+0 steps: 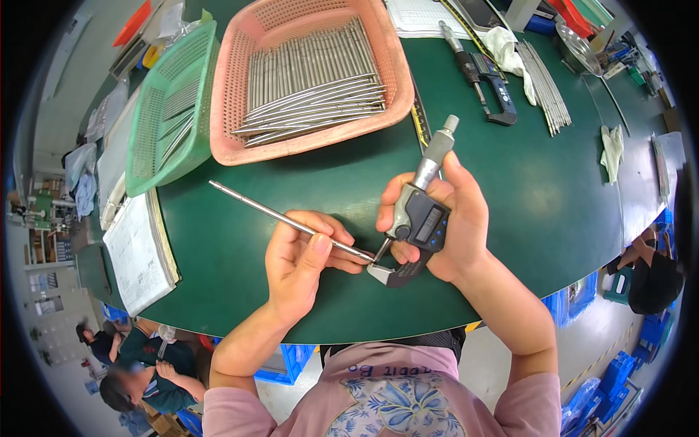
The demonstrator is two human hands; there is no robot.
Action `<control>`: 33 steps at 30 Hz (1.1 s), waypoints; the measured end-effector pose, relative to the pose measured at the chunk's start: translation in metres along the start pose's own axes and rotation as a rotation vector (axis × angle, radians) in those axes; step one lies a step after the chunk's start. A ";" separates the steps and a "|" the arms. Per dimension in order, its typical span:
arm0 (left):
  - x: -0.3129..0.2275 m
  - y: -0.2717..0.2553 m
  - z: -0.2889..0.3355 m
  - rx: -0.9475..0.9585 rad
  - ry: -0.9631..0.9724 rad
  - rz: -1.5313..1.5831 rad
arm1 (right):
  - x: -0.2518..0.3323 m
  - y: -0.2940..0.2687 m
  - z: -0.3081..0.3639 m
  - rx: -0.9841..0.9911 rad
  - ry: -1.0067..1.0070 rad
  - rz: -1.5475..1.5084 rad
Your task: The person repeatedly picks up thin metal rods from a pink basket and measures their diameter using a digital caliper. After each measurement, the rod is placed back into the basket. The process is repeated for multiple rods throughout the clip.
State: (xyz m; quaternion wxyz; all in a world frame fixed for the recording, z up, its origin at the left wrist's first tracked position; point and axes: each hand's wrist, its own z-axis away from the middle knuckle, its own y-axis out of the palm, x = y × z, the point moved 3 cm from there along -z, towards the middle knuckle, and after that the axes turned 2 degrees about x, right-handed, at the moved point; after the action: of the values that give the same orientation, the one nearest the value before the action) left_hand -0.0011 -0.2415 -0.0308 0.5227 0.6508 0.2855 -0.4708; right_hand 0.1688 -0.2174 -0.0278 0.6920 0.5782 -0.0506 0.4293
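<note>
My left hand pinches a slim metal rod between thumb and fingers. The rod slants from upper left down to the right, and its lower right end sits between the measuring faces of a digital micrometer. Wrapped round that micrometer's frame is my right hand, its thumb up beside the silver thimble. The micrometer is tilted, thimble upward and curved jaw toward me. Its display is too small to make out.
A pink basket full of metal rods stands ahead, beside a green basket with fewer rods. Papers lie at left. A second micrometer, a row of rods and a white glove lie at right. Other people sit nearby.
</note>
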 end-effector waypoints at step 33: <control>0.001 0.003 0.001 -0.011 0.012 0.002 | -0.002 0.003 0.000 -0.025 0.016 0.013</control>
State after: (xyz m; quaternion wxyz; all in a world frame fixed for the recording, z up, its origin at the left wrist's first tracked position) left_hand 0.0016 -0.2431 -0.0309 0.5253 0.6510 0.2905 -0.4647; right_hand 0.1655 -0.2191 -0.0265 0.6967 0.5658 -0.0541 0.4376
